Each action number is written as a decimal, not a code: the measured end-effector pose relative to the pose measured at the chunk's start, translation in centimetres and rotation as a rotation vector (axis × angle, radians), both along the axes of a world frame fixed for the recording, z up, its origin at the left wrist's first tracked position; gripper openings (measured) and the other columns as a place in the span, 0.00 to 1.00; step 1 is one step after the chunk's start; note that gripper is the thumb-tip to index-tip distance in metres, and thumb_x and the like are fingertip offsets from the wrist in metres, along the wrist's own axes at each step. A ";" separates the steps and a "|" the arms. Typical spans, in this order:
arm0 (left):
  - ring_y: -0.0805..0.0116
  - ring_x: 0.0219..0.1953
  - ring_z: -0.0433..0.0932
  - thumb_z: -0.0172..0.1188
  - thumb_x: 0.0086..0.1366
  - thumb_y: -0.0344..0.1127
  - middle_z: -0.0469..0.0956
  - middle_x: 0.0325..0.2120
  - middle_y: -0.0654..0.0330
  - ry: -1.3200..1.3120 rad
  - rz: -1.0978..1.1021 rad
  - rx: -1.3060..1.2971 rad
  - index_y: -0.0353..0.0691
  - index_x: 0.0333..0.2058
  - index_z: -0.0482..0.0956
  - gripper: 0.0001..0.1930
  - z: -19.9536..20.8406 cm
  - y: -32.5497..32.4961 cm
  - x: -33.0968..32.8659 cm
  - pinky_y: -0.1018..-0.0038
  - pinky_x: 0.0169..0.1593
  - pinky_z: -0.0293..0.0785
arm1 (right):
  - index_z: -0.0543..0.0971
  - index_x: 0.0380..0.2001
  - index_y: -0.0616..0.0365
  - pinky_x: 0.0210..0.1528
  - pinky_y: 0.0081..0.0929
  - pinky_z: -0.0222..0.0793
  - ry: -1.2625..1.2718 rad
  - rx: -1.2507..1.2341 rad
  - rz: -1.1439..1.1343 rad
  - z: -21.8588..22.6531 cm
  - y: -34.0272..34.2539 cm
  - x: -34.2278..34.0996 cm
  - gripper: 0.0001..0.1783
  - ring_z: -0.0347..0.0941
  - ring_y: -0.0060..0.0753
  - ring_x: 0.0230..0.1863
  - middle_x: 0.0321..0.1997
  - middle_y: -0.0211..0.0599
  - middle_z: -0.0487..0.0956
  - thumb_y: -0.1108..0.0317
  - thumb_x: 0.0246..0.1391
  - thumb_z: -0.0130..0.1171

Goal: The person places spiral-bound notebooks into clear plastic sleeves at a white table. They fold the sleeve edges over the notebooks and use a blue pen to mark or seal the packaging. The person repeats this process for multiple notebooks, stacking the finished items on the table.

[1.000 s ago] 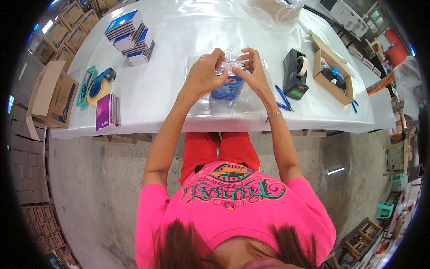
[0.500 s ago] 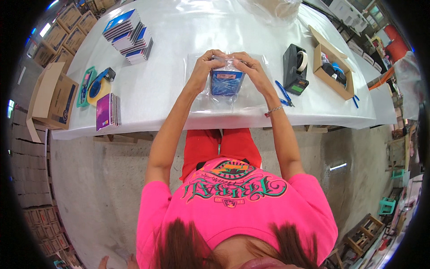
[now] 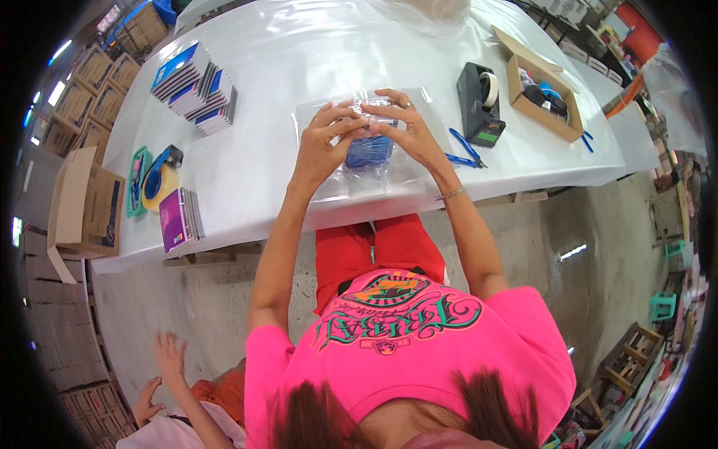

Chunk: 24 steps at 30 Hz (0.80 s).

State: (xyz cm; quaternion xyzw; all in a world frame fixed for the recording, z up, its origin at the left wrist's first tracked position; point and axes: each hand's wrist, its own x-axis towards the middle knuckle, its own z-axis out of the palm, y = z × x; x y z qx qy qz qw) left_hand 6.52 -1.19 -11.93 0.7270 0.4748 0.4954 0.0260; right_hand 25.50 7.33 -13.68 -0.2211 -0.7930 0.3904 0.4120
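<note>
A blue notebook bundle (image 3: 369,153) lies under clear plastic film (image 3: 329,187) on the table in front of me. My left hand (image 3: 327,142) arches over its far left side, with thumb and fingers drawn together on the film. From the other side, my right hand (image 3: 410,133) pinches the film close to the left thumb. Both sets of fingertips nearly meet above the bundle, whose far part they hide. Blue nippers (image 3: 467,153) lie to the right of my right hand, beside a black tape dispenser (image 3: 480,105).
Stacked spiral notebooks (image 3: 196,88) stand at the far left. Nearer are a purple notebook (image 3: 179,218), a tape gun (image 3: 161,179) and a green tray (image 3: 137,182). An open carton (image 3: 542,97) holds supplies at right. Another person's hand (image 3: 170,355) shows at lower left.
My hands have lifted slightly and drawn closer together over the bundle, fingers more arched. The view has tilted, and another person's arms and lap have come into sight at lower left.
</note>
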 end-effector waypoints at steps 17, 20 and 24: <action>0.59 0.45 0.78 0.59 0.53 0.16 0.77 0.32 0.59 -0.160 -0.026 0.195 0.38 0.33 0.81 0.11 -2.6 0.8 1.9 0.58 0.59 0.69 | 0.83 0.25 0.59 0.31 0.19 0.63 -0.026 -0.601 -0.784 -0.9 7.3 20.7 0.15 0.66 0.16 0.25 0.21 0.26 0.78 0.58 0.47 0.72; 0.58 0.44 0.78 0.59 0.53 0.16 0.77 0.31 0.58 -0.211 -0.012 0.208 0.37 0.31 0.79 0.09 -2.8 0.9 1.7 0.58 0.59 0.70 | 0.83 0.27 0.60 0.31 0.18 0.62 0.082 -0.425 -0.845 -1.3 6.1 18.5 0.13 0.67 0.16 0.26 0.24 0.26 0.79 0.60 0.48 0.71; 0.58 0.45 0.78 0.58 0.51 0.15 0.76 0.31 0.57 -0.228 -0.052 0.174 0.37 0.31 0.78 0.10 -2.4 0.9 1.7 0.56 0.60 0.68 | 0.83 0.30 0.57 0.34 0.20 0.61 0.430 -0.347 -0.997 -4.5 5.3 17.1 0.11 0.69 0.15 0.30 0.29 0.26 0.80 0.61 0.50 0.69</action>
